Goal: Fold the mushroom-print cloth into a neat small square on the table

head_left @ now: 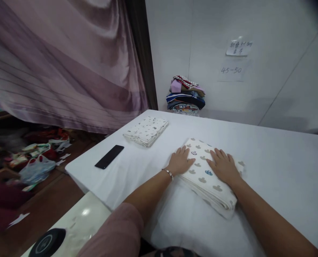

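Note:
A folded white cloth (204, 167) with grey and blue mushroom-like prints lies on the white-covered table (143, 171) in front of me. My left hand (179, 160) rests palm down on its left edge, fingers spread. On the opposite side, my right hand (224, 165) presses flat on the same cloth, thumb pointing inward. Several folded layers show along the near edge. Farther back on the left is a second folded white cloth (147, 129) with small dark prints, apart from both hands.
A black phone (109, 157) lies near the table's left edge. Behind the table, a pile of folded fabrics (186, 96) stands against the wall. A pinkish curtain (95, 71) hangs at left. A black round object (48, 242) sits on a pale surface at lower left; bags (38, 169) clutter the floor.

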{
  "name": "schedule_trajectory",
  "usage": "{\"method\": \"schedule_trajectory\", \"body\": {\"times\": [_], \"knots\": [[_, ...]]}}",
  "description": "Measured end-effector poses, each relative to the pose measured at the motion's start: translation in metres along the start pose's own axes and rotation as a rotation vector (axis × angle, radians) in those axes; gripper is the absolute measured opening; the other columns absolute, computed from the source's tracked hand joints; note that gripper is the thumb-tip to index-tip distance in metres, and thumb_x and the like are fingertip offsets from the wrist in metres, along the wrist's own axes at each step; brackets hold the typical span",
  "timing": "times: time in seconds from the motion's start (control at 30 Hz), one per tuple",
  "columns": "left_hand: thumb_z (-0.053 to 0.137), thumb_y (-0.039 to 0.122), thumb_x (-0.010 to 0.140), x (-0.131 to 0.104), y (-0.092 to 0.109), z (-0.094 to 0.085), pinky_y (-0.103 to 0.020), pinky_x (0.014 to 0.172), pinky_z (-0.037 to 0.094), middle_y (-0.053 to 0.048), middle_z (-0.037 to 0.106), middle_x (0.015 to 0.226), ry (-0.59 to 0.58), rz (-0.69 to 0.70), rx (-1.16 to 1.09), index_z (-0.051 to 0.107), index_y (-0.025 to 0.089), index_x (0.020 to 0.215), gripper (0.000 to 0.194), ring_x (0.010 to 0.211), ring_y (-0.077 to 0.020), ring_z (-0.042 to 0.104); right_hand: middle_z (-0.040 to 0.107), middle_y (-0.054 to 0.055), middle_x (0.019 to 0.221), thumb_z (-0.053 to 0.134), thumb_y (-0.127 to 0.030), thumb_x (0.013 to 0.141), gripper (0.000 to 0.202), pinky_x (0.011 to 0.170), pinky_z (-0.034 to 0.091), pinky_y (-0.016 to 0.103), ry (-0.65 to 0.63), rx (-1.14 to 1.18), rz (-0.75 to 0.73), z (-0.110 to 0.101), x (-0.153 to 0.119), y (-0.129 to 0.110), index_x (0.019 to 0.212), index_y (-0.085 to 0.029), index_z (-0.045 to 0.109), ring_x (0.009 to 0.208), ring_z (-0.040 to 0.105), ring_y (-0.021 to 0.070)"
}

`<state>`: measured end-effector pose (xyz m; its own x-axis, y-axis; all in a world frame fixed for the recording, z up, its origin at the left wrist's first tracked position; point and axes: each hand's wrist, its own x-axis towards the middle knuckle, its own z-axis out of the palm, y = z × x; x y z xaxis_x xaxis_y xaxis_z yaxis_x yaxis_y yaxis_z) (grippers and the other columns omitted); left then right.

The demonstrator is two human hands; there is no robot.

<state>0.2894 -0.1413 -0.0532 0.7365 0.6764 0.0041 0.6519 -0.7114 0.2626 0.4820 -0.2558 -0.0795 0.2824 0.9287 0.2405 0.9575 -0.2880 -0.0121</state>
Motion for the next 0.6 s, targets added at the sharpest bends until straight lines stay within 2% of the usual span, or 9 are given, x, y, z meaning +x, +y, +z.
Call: {"method": "schedule_trajectory", "body": {"times": [0.13, 0.2, 0.27, 0.37, 0.47, 0.53, 0.6], "knots": [[0.020, 0.062, 0.086, 0.000, 0.001, -0.002, -0.044, 0.104, 0.030, -0.005, 0.020, 0.152, -0.004, 0.001, 0.003, 0.027, 0.024, 0.139, 0.066, 0.136, -0.0257, 0.022, 0.035, 0.011, 0.145, 0.029, -0.046, 0.090, 0.055, 0.105, 0.023, 0.051, -0.085, 0.019, 0.017, -0.008, 0.006, 0.002, 0.135, -0.018, 0.042, 0.133, 0.028, 0.0299], [0.020, 0.062, 0.085, 0.001, 0.001, -0.003, -0.044, 0.104, 0.029, -0.004, 0.018, 0.153, -0.008, 0.002, 0.003, 0.027, 0.024, 0.139, 0.067, 0.136, -0.0260, 0.021, 0.036, 0.011, 0.145, 0.033, -0.046, 0.089, 0.053, 0.105, 0.023, 0.051, -0.149, 0.054, 0.024, -0.016, 0.008, 0.008, 0.134, -0.020, 0.044, 0.133, 0.029, 0.0296], [0.021, 0.062, 0.085, 0.002, 0.001, -0.003, -0.045, 0.104, 0.029, -0.004, 0.017, 0.153, -0.022, -0.005, -0.005, 0.027, 0.025, 0.139, 0.066, 0.136, -0.0261, 0.021, 0.034, 0.011, 0.146, 0.035, -0.048, 0.088, 0.053, 0.105, 0.022, 0.054, -0.158, 0.078, 0.058, -0.022, 0.005, 0.017, 0.134, -0.021, 0.044, 0.134, 0.026, 0.0302], [0.020, 0.061, 0.085, 0.001, 0.001, -0.004, -0.046, 0.103, 0.030, -0.003, 0.017, 0.153, -0.035, -0.005, -0.023, 0.028, 0.027, 0.139, 0.064, 0.136, -0.0255, 0.022, 0.032, 0.012, 0.146, 0.033, -0.048, 0.089, 0.055, 0.105, 0.019, 0.058, -0.108, 0.130, 0.153, -0.024, -0.006, 0.031, 0.135, -0.019, 0.042, 0.136, 0.023, 0.0305], [0.022, 0.060, 0.084, 0.000, 0.002, -0.006, -0.047, 0.102, 0.031, -0.003, 0.019, 0.152, -0.029, -0.002, -0.027, 0.031, 0.027, 0.137, 0.063, 0.135, -0.0256, 0.024, 0.034, 0.011, 0.146, 0.036, -0.046, 0.088, 0.053, 0.107, 0.018, 0.057, -0.046, 0.291, 0.210, -0.020, -0.020, 0.040, 0.133, -0.019, 0.045, 0.136, 0.023, 0.0289], [0.025, 0.060, 0.084, 0.000, 0.002, -0.007, -0.047, 0.102, 0.032, -0.003, 0.020, 0.152, -0.029, -0.008, -0.031, 0.031, 0.027, 0.137, 0.063, 0.134, -0.0259, 0.025, 0.031, 0.011, 0.147, 0.041, -0.046, 0.085, 0.054, 0.110, 0.018, 0.053, 0.064, 0.471, 0.306, -0.018, -0.029, 0.043, 0.131, -0.018, 0.047, 0.138, 0.019, 0.0282], [0.027, 0.060, 0.084, -0.001, 0.002, -0.008, -0.047, 0.102, 0.031, -0.003, 0.019, 0.153, -0.032, -0.023, -0.051, 0.030, 0.027, 0.138, 0.063, 0.135, -0.0261, 0.024, 0.032, 0.012, 0.146, 0.045, -0.048, 0.082, 0.060, 0.110, 0.024, 0.048, 0.173, 0.633, 0.456, -0.020, -0.043, 0.042, 0.133, -0.015, 0.044, 0.136, 0.024, 0.0284]]}}
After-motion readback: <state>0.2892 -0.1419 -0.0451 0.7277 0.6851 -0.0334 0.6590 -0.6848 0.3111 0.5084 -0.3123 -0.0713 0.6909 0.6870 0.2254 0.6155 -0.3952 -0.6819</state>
